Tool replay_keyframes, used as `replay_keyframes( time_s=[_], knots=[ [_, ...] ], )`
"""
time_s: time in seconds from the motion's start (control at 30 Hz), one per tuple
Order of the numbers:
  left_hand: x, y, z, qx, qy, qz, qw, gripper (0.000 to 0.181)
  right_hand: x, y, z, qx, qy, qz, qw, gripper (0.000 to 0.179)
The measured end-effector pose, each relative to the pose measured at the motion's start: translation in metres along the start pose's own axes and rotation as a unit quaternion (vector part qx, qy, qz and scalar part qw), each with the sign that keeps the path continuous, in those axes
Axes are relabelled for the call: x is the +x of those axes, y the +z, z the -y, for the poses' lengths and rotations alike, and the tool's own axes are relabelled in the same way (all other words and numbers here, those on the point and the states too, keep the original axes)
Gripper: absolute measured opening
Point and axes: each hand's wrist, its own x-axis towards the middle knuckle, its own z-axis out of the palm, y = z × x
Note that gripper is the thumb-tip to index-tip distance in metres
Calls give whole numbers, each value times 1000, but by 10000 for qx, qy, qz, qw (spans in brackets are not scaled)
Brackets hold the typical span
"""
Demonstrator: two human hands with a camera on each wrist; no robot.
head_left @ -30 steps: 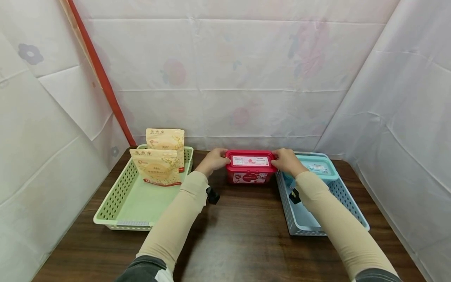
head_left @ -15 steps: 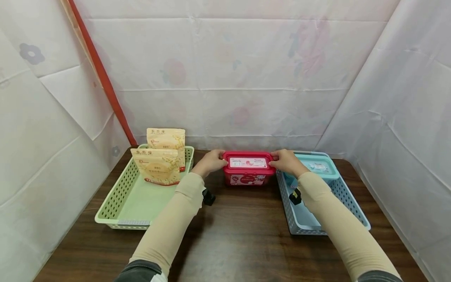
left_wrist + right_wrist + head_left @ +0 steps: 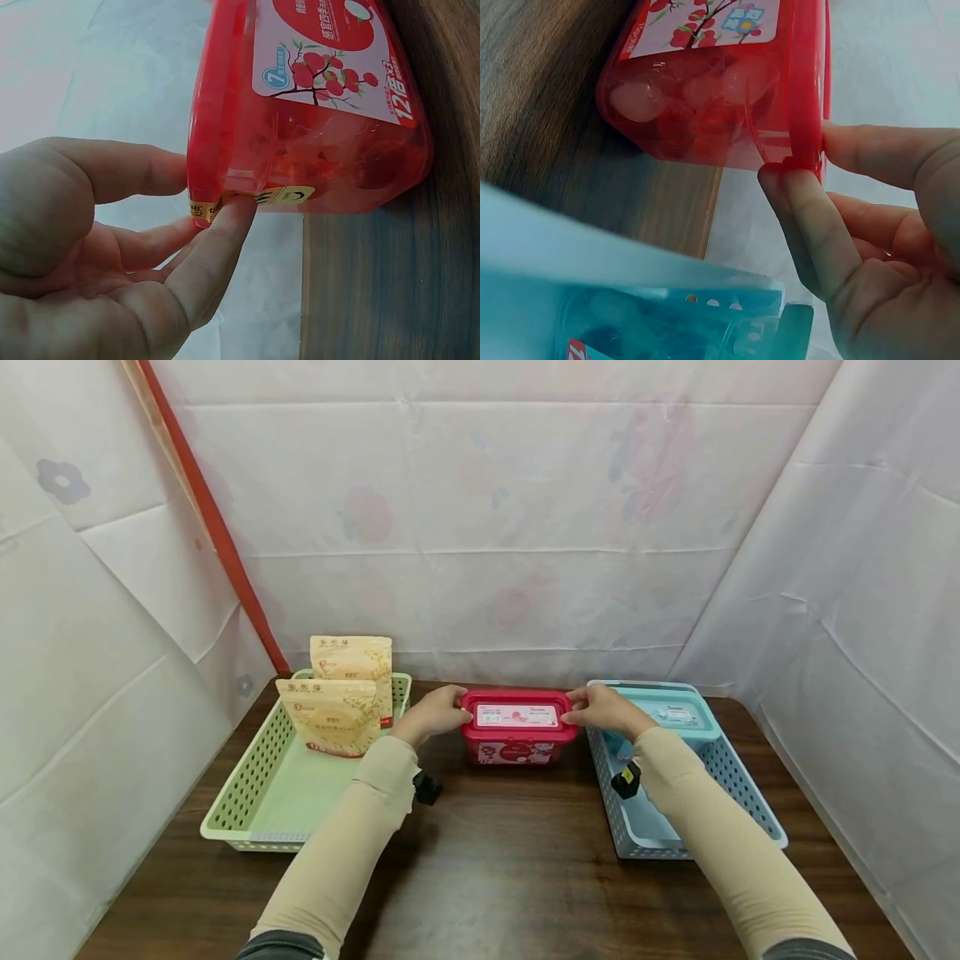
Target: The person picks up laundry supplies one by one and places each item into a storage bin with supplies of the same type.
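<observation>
A red lidded plastic tub [image 3: 517, 727] stands at the back middle of the table between both hands. Through its translucent walls round, capsule-like pieces show, and its front label carries a branch of red berries. At the left end my left hand [image 3: 435, 714] pinches the lid's rim, thumb on top and fingers [image 3: 217, 251] underneath. My right hand [image 3: 603, 708] grips the opposite end in the same way, its fingertips [image 3: 799, 191] under the rim. In the right wrist view, the tub's base [image 3: 697, 159] lies close over the wood.
To the left, a green basket [image 3: 258, 837] holds two upright cream pouches [image 3: 330, 718]. On the right is a blue basket [image 3: 626, 827] with a turquoise lidded tub [image 3: 678, 714] at its back, partly behind my right hand. White cloth [image 3: 525, 527] hangs behind the table.
Gripped at both ends, the red tub has shifted left and a little nearer to me, away from the blue basket. My left arm has moved left with it.
</observation>
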Motion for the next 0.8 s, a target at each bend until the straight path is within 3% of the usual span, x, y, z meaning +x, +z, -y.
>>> replay_keyframes(
  time_s=[0.4, 0.53, 0.8],
  knots=[
    [-13, -6, 9, -1, 91, 117, 9999, 57, -6, 4, 9, 10, 60, 455, 9989, 61],
    [-19, -8, 11, 41, 48, 178, 9998, 56, -7, 7, 9, 300, 22, 702, 9971, 58],
    [-31, -10, 14, -385, -100, 296, 9988, 54, -10, 13, 10, 672, 43, 929, 9934, 58]
  ],
)
